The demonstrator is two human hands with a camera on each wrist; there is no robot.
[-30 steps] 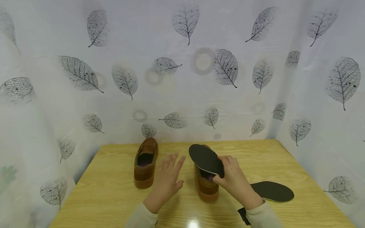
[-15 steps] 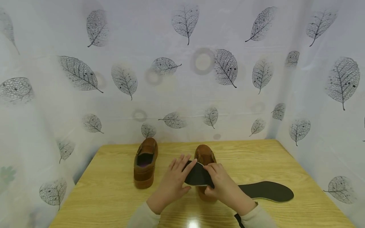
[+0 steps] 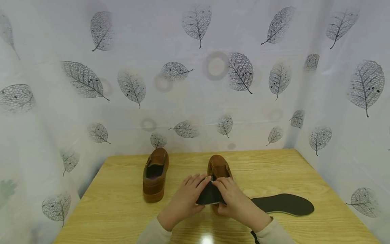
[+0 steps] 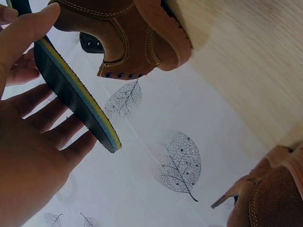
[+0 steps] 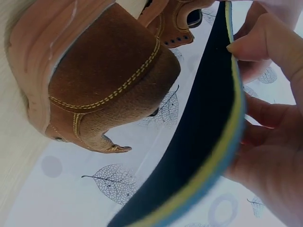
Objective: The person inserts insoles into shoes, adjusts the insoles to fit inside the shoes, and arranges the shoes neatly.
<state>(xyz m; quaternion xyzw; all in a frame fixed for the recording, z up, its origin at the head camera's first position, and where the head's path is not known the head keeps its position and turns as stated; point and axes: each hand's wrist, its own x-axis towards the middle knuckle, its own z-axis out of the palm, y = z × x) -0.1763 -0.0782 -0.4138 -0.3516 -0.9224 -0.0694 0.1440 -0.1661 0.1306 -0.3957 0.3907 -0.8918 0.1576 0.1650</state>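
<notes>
A dark insole with layered yellow and blue edges is held between both hands above a brown leather shoe. My left hand grips one side of it; in the left wrist view the thumb is on one face of the insole and the fingers are behind. My right hand pinches the other side, thumb against the insole's edge in the right wrist view. The insole looks bent lengthwise. Hands and insole hide the shoe's opening and most of its heel in the head view.
A matching brown shoe stands to the left, opening upward. Another dark insole lies flat on the wooden table at the right, partly behind the right forearm. A leaf-patterned white curtain surrounds the table's back and sides.
My left hand has come from beside the shoe to take hold of the insole. The insole has turned and moved nearer to me, uncovering the shoe's toe.
</notes>
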